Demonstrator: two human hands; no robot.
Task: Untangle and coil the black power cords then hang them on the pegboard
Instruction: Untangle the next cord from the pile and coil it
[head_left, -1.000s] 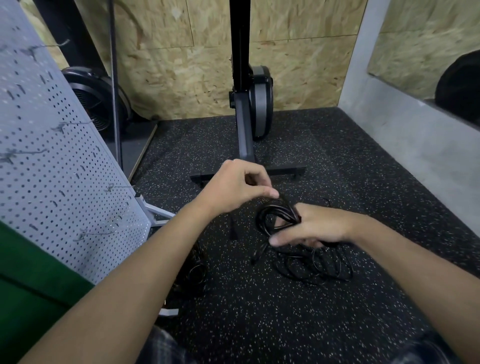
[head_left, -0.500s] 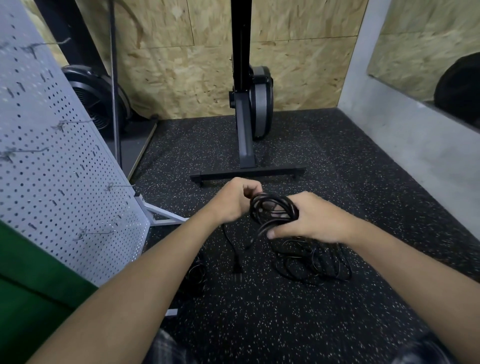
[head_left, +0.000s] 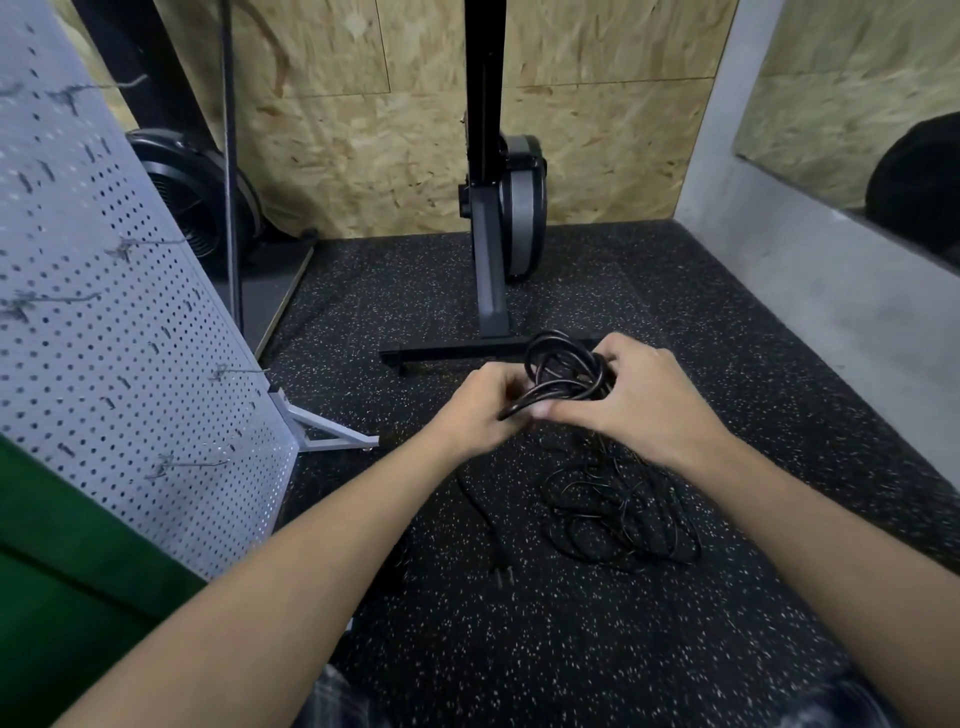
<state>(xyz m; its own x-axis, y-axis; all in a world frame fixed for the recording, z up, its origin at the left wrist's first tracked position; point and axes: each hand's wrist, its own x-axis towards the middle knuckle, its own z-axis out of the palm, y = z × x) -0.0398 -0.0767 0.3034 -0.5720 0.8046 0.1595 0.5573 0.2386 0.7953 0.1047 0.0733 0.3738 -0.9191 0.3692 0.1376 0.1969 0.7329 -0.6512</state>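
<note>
Just right of the frame's centre, the right hand (head_left: 641, 402) curls its fingers round a small coil of black power cord (head_left: 563, 371), thumb pressed against the loops, while the left hand (head_left: 480, 413), touching it on the left, pinches a strand of the same cord where it leaves the coil. Below the hands, more black cord lies in a loose tangle (head_left: 623, 514) on the speckled rubber floor (head_left: 571, 649), with a plug end (head_left: 503, 574) to its lower left. The white pegboard (head_left: 104, 332), set with hooks, stands along the left of the frame.
</note>
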